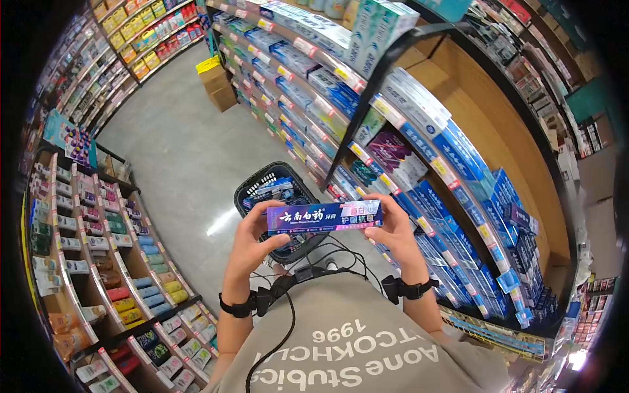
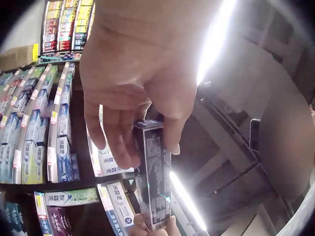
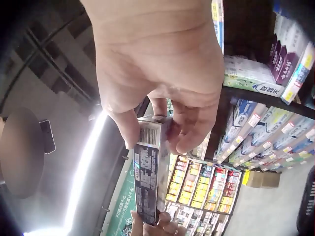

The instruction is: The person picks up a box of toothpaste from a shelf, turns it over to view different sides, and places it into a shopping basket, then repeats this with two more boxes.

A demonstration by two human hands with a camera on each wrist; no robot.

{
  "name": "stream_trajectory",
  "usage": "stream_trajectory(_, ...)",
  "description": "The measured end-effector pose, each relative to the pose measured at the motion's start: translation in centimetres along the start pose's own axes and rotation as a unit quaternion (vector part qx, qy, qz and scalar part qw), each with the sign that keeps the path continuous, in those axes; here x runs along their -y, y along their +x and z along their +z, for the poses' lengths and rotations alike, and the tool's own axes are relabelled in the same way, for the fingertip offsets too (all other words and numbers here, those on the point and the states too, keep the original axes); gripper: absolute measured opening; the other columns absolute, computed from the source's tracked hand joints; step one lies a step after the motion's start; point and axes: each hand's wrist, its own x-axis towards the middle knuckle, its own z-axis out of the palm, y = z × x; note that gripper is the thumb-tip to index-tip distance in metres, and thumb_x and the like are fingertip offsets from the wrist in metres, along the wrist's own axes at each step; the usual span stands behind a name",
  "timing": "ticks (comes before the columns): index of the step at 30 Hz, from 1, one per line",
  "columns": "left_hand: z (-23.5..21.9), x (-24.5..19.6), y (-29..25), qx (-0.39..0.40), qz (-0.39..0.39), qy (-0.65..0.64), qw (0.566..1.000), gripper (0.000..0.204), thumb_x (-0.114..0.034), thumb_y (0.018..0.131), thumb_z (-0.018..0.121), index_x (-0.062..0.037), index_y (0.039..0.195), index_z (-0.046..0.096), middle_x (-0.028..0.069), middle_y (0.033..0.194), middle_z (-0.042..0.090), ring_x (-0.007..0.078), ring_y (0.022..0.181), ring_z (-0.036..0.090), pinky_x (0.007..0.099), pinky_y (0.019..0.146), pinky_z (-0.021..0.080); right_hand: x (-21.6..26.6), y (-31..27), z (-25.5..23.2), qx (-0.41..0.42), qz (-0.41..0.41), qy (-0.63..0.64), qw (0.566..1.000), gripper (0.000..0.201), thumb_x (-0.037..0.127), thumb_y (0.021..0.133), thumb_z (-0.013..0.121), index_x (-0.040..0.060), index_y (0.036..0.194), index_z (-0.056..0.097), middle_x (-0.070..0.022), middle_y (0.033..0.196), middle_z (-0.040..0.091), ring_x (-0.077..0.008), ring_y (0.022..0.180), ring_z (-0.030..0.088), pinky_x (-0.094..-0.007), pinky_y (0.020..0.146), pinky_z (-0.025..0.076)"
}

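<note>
A long blue and purple toothpaste box [image 1: 324, 217] is held level in front of the chest, its printed front facing up. My left hand [image 1: 254, 236] pinches its left end between thumb and fingers, and my right hand [image 1: 395, 237] pinches the right end. In the left wrist view the left hand [image 2: 142, 73] grips one end of the box [image 2: 155, 172]. The right wrist view shows the right hand [image 3: 162, 78] at the barcode end of the box [image 3: 147, 177].
Beneath the hands, a black basket [image 1: 244, 190] with several boxes stands on the grey floor [image 1: 177, 150]. Toothpaste shelves [image 1: 308, 49] rise on the right, other product shelves [image 1: 85, 262] on the left. A carton [image 1: 219, 88] stands farther off. Black cables hang by the waist.
</note>
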Motion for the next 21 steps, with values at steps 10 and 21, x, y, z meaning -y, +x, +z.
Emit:
stream_trajectory(10, 9.2, 3.7, -6.8, -0.069, 0.009, -0.016, 0.997, 0.064, -0.009, 0.078, 0.086, -0.003, 0.134, 0.056, 0.0084, 0.115, 0.068, 0.0158, 0.105, 0.066, 0.0329, 0.095, 0.053, -0.1, -6.0, -6.1, 0.071, -0.013, -0.065, 0.995, 0.065, 0.008, 0.084, 0.083, 0.0066, 0.142, 0.052, -0.0056, 0.128, 0.061, -0.016, 0.112, 0.064, -0.0325, 0.095, 0.053)
stream_trajectory(21, 13.3, 3.0, -10.7, -0.134, 0.027, -0.003, 0.991, 0.057, -0.01, 0.085, 0.079, -0.0009, 0.135, 0.052, 0.0107, 0.114, 0.067, 0.0176, 0.096, 0.068, 0.031, 0.083, 0.056, -0.2, -6.6, -8.1, 0.151, -0.036, -0.045, 0.987, 0.061, 0.008, 0.084, 0.082, 0.0087, 0.139, 0.055, -0.0051, 0.127, 0.063, -0.0168, 0.116, 0.061, -0.0314, 0.095, 0.052)
